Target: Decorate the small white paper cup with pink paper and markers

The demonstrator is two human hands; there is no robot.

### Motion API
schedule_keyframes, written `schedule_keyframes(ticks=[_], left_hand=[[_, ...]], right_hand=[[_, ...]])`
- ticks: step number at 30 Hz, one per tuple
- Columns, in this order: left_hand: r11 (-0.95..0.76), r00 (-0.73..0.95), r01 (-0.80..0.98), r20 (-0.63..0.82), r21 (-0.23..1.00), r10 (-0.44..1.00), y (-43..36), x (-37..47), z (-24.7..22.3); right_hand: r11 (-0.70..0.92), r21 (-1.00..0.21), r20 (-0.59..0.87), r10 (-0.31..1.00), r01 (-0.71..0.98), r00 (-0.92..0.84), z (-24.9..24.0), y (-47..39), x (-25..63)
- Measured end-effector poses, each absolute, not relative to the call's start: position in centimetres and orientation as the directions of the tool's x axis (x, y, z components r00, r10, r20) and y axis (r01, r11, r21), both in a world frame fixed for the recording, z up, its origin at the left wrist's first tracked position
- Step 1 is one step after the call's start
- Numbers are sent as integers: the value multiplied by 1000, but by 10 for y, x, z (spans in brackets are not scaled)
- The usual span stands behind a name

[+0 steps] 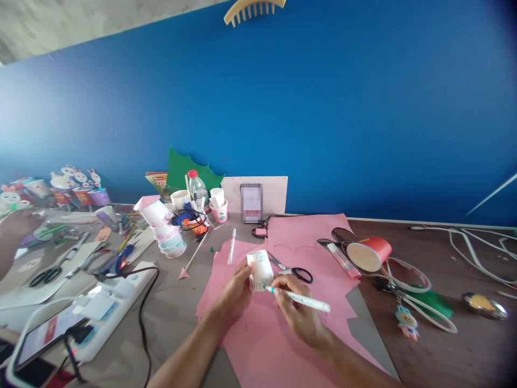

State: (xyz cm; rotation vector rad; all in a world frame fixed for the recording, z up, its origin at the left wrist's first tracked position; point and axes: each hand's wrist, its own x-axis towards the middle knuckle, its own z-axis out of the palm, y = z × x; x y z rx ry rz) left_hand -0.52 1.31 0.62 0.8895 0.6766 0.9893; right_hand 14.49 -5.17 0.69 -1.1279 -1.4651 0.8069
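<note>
A white paper cup (262,269) with small blue-green and pink drawings is held by my left hand (236,288), whose fingers wrap its left side. My right hand (299,312) grips a white marker (307,300), its teal tip at the lower part of the cup. Beneath both hands lie sheets of pink paper (262,350). Scissors with black handles (302,275) rest on the paper just right of the cup. A capped white marker (232,246) lies up and to the left.
Decorated stacked cups (167,231), a bottle (197,188) and a power strip (117,307) with cables are on the left. A phone (251,203) stands at the back. On the right are a red cup (369,253) and white cables (472,245). Another person's hand (20,223) shows far left.
</note>
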Motion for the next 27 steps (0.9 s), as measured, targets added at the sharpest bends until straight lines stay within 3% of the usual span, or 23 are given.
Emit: schedule_keyframes(ticks=[16,27], left_hand=[[250,394,-391,-84,886,915,16,-7,-1],[266,390,-411,-96,872,916,16,-5,6]], right_hand=[[305,-932,305,952,198,-34,10,-53,145],[277,-948,286,957,158,41,8,-46,152]])
